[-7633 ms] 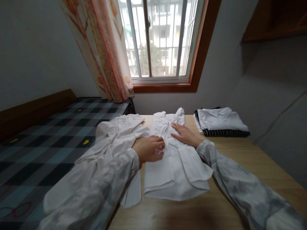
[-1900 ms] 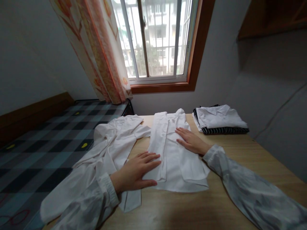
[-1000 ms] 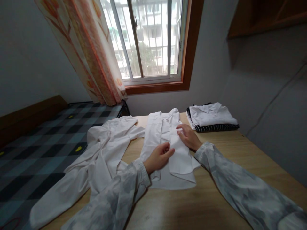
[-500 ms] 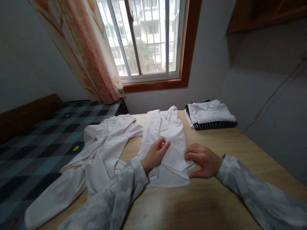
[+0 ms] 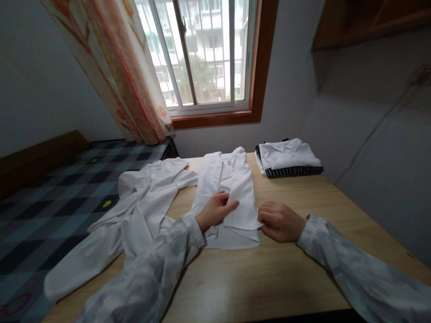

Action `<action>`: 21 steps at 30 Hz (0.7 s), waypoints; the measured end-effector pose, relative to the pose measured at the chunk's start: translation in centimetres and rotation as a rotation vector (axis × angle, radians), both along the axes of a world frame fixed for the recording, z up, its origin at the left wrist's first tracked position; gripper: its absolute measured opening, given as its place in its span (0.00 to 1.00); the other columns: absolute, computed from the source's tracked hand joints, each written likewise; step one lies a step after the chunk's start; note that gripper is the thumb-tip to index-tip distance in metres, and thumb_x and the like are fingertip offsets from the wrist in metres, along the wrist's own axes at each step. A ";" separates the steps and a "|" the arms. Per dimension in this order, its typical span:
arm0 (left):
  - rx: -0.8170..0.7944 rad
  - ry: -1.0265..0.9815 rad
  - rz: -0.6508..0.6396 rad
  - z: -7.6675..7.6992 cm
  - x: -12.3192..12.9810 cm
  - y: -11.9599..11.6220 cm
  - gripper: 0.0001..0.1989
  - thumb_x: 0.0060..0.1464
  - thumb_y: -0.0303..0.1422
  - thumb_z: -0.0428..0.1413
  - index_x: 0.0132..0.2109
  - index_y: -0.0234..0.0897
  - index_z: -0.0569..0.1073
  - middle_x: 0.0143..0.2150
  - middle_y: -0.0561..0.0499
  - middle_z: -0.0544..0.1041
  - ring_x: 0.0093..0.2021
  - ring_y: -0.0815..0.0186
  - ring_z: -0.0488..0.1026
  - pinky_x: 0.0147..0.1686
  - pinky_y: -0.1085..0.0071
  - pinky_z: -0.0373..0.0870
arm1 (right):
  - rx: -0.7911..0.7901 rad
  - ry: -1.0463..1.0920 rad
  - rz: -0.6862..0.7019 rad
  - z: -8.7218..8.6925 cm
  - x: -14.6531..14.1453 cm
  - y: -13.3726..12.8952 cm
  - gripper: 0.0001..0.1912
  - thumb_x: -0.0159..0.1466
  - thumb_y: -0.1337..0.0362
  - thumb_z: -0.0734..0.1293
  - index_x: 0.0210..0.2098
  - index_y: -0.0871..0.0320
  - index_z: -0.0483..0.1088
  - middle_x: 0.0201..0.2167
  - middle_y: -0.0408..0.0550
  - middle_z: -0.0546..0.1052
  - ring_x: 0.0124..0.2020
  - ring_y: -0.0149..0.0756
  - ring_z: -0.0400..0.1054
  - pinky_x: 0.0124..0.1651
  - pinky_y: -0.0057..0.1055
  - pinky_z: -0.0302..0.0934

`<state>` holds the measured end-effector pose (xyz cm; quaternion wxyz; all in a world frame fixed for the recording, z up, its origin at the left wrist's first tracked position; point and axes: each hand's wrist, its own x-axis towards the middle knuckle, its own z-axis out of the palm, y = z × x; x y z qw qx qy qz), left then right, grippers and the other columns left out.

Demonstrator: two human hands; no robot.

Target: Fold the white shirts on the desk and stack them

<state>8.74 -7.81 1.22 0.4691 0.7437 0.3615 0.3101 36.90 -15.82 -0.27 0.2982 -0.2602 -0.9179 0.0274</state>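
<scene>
A white shirt point(image 5: 241, 202) lies in a long folded strip on the wooden table in front of me, its collar end toward the window. My left hand point(image 5: 215, 211) rests on its middle, thumb and fingers apart; some fingertips are hidden behind the shirt's front flap. At the shirt's lower right corner, my right hand point(image 5: 282, 222) has its fingers closed in a pinch on the cloth edge. Left of the folded shirt, a second white garment point(image 5: 144, 206) is spread loosely, with a long sleeve reaching toward the near left.
A stack of folded clothes point(image 5: 289, 157), white over black striped, sits at the table's far right. The wooden table point(image 5: 235, 282) meets a checked bed point(image 5: 67, 202) on the left. Beyond are a curtain point(image 5: 114, 67) and a barred window; a shelf point(image 5: 377, 27) hangs upper right.
My right hand has closed from a loose grip into a pinch on the shirt's corner. My left thumb has spread from the fingers. The view has shifted slightly.
</scene>
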 end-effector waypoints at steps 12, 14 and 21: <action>-0.109 -0.079 -0.052 -0.1 -0.1 0.2 0.30 0.54 0.60 0.71 0.41 0.35 0.79 0.30 0.56 0.71 0.29 0.70 0.66 0.28 0.75 0.63 | 0.090 0.054 0.030 0.7 -0.3 -3.0 0.11 0.73 0.67 0.68 0.34 0.51 0.68 0.27 0.44 0.75 0.29 0.38 0.67 0.37 0.38 0.60; -0.147 -0.099 -0.098 0.2 -0.1 0.1 0.29 0.52 0.57 0.73 0.38 0.35 0.78 0.28 0.58 0.69 0.27 0.72 0.64 0.26 0.76 0.61 | 0.020 0.157 -0.047 0.6 -0.3 -3.2 0.11 0.73 0.66 0.69 0.33 0.51 0.68 0.26 0.43 0.74 0.28 0.37 0.67 0.35 0.37 0.59; -0.204 -0.002 -0.386 0.9 -0.3 -0.6 0.27 0.50 0.55 0.76 0.37 0.36 0.82 0.32 0.52 0.79 0.37 0.62 0.79 0.48 0.62 0.79 | -0.186 0.374 -0.417 -0.4 -0.3 -0.1 0.06 0.74 0.59 0.68 0.48 0.52 0.76 0.44 0.51 0.82 0.46 0.47 0.78 0.52 0.44 0.72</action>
